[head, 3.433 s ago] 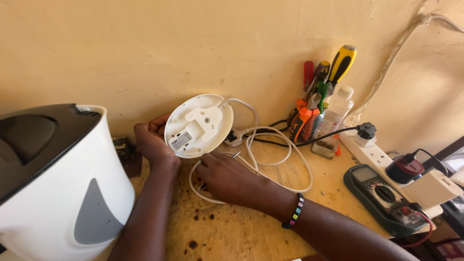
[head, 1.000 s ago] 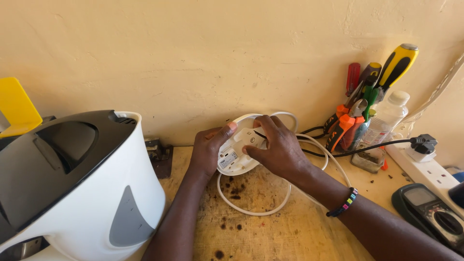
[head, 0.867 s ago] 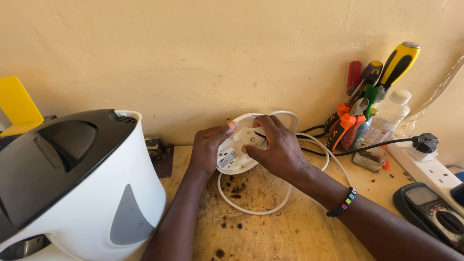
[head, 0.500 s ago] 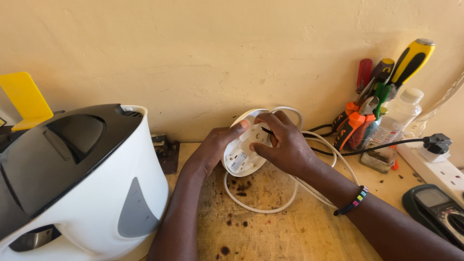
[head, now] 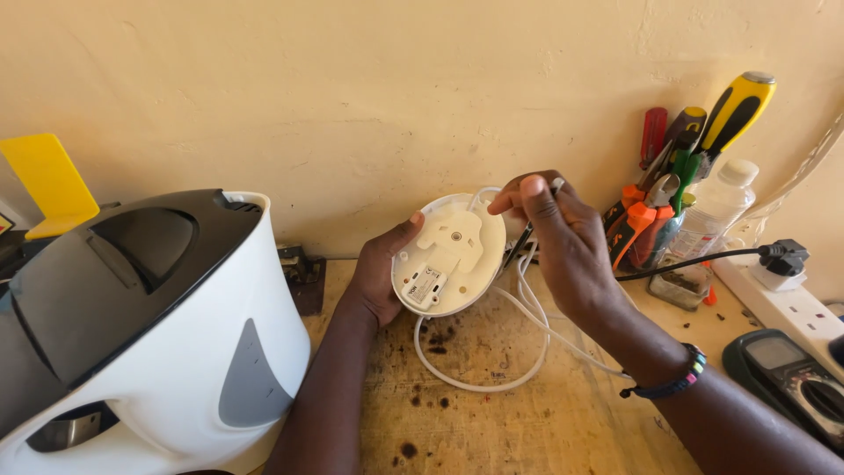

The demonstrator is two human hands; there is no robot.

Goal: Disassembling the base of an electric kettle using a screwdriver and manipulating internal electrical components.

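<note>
My left hand grips the round white kettle base, tilted above the surface's back edge; my right hand, just beside it, pinches a thin dark tool.

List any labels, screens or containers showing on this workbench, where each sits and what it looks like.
Small white rectangular sticker label, low on the underside of the round white plastic kettle base tilted up in the left hand.
Grey rectangular screen on the dark green multimeter, at the bench's right edge.
Clear plastic bottle with white cap, against the wall by the screwdrivers.
</note>
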